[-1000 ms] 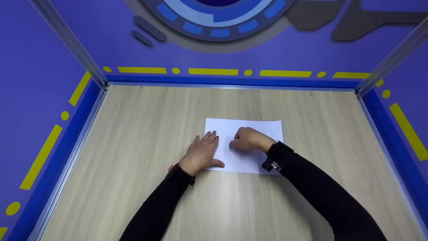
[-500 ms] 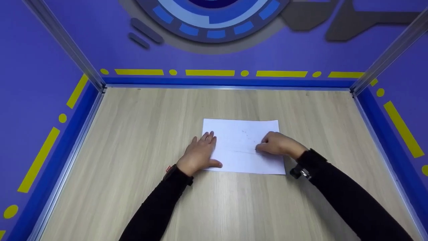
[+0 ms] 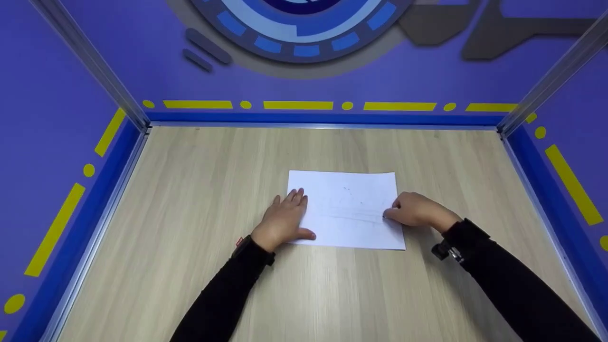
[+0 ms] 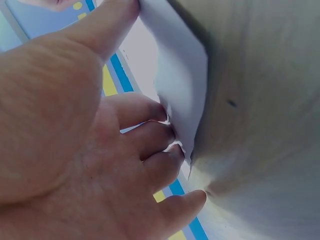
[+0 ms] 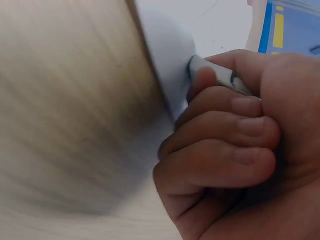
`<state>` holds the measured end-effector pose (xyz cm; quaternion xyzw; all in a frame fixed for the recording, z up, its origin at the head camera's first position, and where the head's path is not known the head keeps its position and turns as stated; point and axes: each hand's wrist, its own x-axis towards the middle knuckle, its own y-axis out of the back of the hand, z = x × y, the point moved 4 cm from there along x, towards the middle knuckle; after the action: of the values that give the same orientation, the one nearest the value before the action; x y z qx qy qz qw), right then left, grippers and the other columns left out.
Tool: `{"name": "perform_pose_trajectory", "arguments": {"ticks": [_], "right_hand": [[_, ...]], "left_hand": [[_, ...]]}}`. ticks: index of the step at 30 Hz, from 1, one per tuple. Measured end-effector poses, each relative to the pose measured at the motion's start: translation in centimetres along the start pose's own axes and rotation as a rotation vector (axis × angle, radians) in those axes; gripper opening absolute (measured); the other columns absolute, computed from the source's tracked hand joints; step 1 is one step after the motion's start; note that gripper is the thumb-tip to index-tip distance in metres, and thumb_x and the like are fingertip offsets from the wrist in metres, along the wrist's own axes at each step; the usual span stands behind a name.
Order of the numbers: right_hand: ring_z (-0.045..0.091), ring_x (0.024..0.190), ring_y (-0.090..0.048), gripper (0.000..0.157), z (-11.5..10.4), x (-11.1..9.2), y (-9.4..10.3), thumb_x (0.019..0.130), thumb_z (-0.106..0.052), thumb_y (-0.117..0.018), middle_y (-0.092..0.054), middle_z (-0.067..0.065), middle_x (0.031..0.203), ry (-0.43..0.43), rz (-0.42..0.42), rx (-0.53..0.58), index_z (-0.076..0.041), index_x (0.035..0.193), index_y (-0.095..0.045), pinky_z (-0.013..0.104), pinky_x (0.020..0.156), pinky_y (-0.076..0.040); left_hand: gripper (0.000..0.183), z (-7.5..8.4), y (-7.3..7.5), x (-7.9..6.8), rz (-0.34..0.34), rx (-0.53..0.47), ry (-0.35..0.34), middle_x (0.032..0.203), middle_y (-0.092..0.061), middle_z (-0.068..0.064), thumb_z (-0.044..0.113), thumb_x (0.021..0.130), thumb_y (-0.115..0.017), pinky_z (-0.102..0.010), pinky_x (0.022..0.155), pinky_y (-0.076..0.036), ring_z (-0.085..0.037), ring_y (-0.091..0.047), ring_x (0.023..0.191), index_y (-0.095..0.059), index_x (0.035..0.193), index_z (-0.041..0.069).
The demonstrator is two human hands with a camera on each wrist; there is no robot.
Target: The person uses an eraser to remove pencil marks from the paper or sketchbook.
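A white sheet of paper (image 3: 351, 235) lies on the wooden table, bearing faint grey lines and several small dark specks. My left hand (image 3: 281, 219) rests flat on its left edge, fingers spread and thumb near the lower border. At the right edge of the sheet, my right hand (image 3: 418, 210) pinches a small white eraser (image 5: 222, 75) between thumb and index finger. The eraser's end is dark with smudges and sits right at the paper (image 5: 167, 45). The other fingers of that hand curl into the palm, and in the head view they hide most of the eraser.
The wooden table (image 3: 209, 190) surrounds the sheet. Blue-purple panels (image 3: 304, 90) with yellow dashes stand at the back and both sides, joined by metal rails. A black wrist strap (image 3: 465, 232) with a small device is on the right wrist.
My right hand has slid rightward across the paper with the eraser, from the middle to the right edge, uncovering faint lines and specks. My left hand stays in place on the sheet.
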<state>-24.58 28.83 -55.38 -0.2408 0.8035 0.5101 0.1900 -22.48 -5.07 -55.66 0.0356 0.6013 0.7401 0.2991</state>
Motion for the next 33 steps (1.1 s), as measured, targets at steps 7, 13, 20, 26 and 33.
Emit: {"name": "perform_pose_trajectory", "arguments": {"ticks": [7,13,20,26,33], "right_hand": [[0.011,0.058,-0.042,0.048,-4.1,1.1,0.6,0.106,-0.04,-0.063,-0.045,-0.009,0.06,0.073,0.0,0.025,-0.022,0.062,-0.052,0.028,0.055,-0.033],[0.012,0.058,-0.047,0.049,-9.8,3.4,-0.7,0.107,-0.044,-0.061,-0.049,-0.008,0.06,0.161,-0.018,-0.025,-0.021,0.064,-0.059,0.029,0.056,-0.038],[0.018,0.072,-0.059,0.044,-14.5,6.2,-2.6,0.106,-0.045,-0.063,-0.065,-0.001,0.074,0.223,-0.006,-0.062,-0.01,0.086,-0.081,0.032,0.068,-0.048],[0.02,0.085,-0.065,0.042,-14.8,7.4,-3.2,0.103,-0.045,-0.068,-0.076,0.003,0.093,0.189,-0.003,-0.065,-0.008,0.105,-0.088,0.034,0.079,-0.054],[0.013,0.062,-0.046,0.041,-12.3,6.9,-2.3,0.098,-0.04,-0.071,-0.047,-0.009,0.06,0.158,-0.03,-0.068,-0.017,0.064,-0.07,0.029,0.058,-0.035]], "left_hand": [[0.113,0.1,0.1,0.2,-0.005,0.01,0.024,0.183,-0.027,-0.02,0.061,0.092,-0.085,-0.064,0.137,-0.025,-0.035,-0.025,0.172,-0.035,0.172,-0.001],[0.112,0.0,0.0,0.2,0.005,0.033,0.022,0.183,-0.028,-0.019,0.062,0.091,-0.084,-0.064,0.137,-0.027,-0.035,-0.028,0.172,-0.036,0.171,0.0],[0.11,0.2,-0.1,0.2,0.033,0.023,-0.004,0.181,-0.031,-0.021,0.061,0.09,-0.085,-0.066,0.136,-0.029,-0.036,-0.031,0.17,-0.04,0.17,-0.001],[0.11,0.2,-0.1,0.1,0.047,0.012,-0.007,0.181,-0.033,-0.021,0.06,0.09,-0.086,-0.067,0.135,-0.029,-0.037,-0.031,0.17,-0.04,0.169,0.0],[0.111,0.0,-0.2,0.2,0.022,0.034,-0.002,0.182,-0.029,-0.02,0.062,0.092,-0.083,-0.064,0.135,-0.03,-0.035,-0.029,0.171,-0.037,0.171,-0.001]]}}
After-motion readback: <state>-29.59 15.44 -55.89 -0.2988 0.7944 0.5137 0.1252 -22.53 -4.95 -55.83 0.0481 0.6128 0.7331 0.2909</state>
